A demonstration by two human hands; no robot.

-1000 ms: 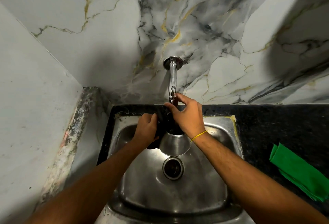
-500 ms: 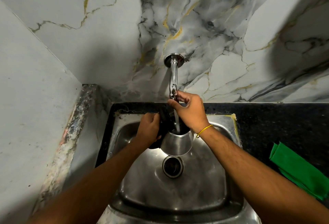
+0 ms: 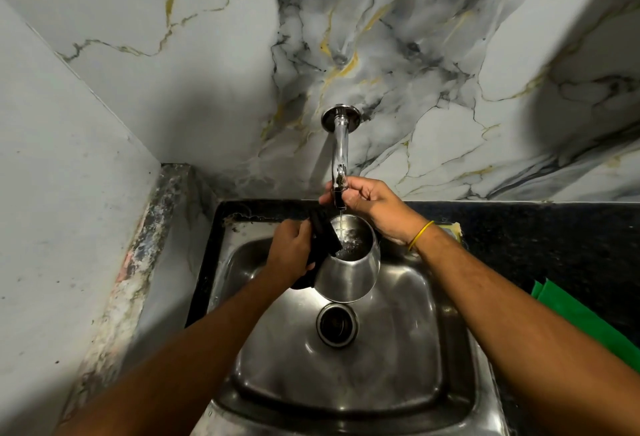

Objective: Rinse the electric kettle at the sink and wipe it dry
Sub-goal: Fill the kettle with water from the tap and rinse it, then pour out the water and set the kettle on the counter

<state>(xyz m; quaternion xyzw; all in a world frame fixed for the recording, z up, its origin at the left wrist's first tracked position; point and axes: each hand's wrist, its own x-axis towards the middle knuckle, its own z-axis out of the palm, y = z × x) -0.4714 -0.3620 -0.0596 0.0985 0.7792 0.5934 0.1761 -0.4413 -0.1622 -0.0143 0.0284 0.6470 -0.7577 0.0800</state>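
Observation:
A steel electric kettle [image 3: 348, 271] with a black handle and an open black lid hangs over the steel sink [image 3: 446, 349], under the chrome tap [image 3: 340, 144]. My left hand [image 3: 289, 253] grips the kettle's black handle. My right hand [image 3: 369, 205] is closed on the tap's end, fingers around the valve. A thin stream of water runs from the spout into the kettle's open mouth, and water shows inside it. A green cloth [image 3: 581, 321] lies on the dark counter at the right.
The sink drain [image 3: 336, 323] sits just below the kettle. A black granite counter [image 3: 554, 238] runs to the right of the sink. Marble-pattern walls close in at the back and left, with a stained ledge [image 3: 138, 262] along the left side.
Water now runs from the tap into the kettle; a second ago none was flowing. The kettle's mouth, hidden behind my right hand a second ago, now shows with water inside. Both hands keep their holds.

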